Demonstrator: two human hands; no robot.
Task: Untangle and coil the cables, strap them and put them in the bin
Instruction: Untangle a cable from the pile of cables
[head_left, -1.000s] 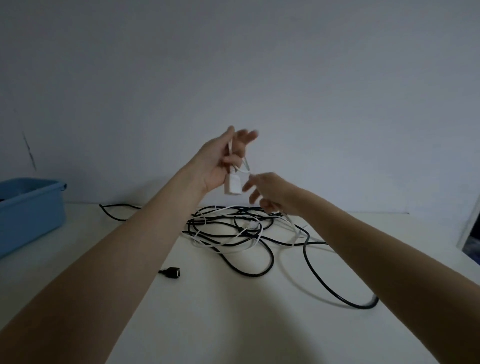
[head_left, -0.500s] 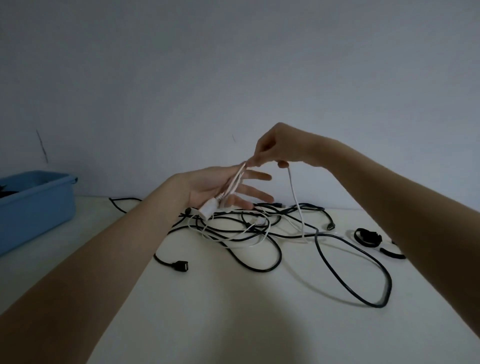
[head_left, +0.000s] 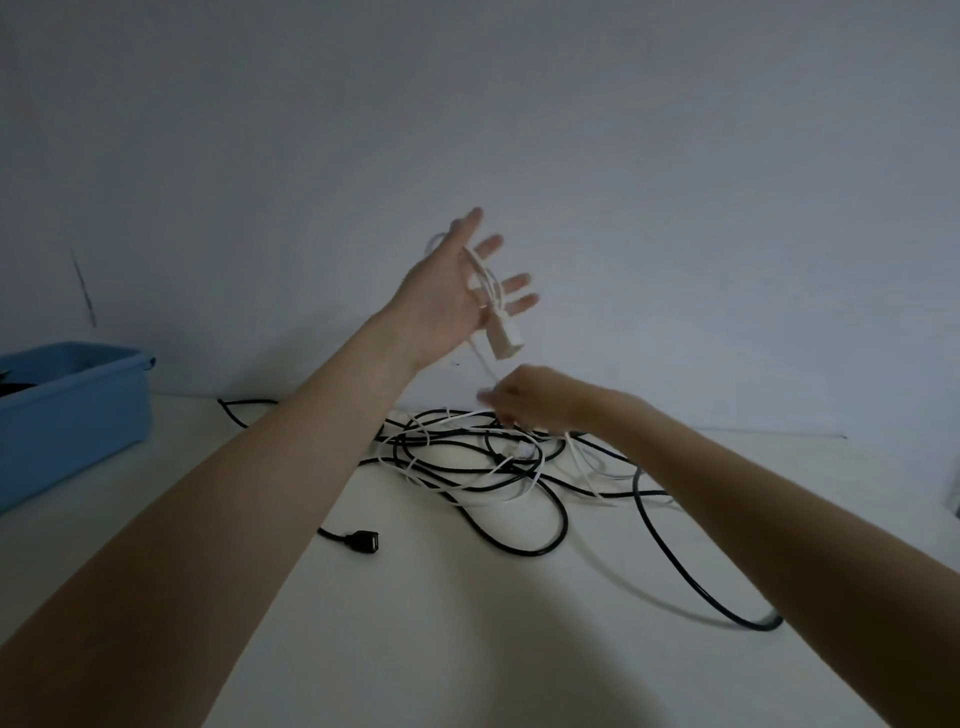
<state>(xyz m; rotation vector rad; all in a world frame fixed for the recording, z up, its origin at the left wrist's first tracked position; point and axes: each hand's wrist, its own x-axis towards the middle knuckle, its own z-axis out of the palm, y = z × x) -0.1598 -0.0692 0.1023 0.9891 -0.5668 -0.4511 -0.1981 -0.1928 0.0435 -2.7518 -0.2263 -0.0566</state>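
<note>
Here the left hand is raised above the bench, palm turned inward and fingers spread straight. Turns of the white cable run across the palm and between the fingers, and its white plug hangs just below the heel of the hand. So the left grip is spread, carrying the cable on straight fingers rather than closing on it.

Lower and to the right, the right hand is blurred. Its fingers look curled, and a thin white strand drops from the plug toward them, so its grip seems to be pinching the white cable, though the blur leaves that uncertain.

Beneath both hands, the rest of the white cable lies on the bench, tangled with the black cable. The black cable makes several crossing loops in the heap, and one long loop sweeps out toward the right forearm. A black connector on a short length of lead lies apart from the heap, beside the left forearm.

The blue bin sits at the far left of the bench, well apart from the cables. Something dark shows inside it, too little to identify. A pale wall stands behind.
</note>
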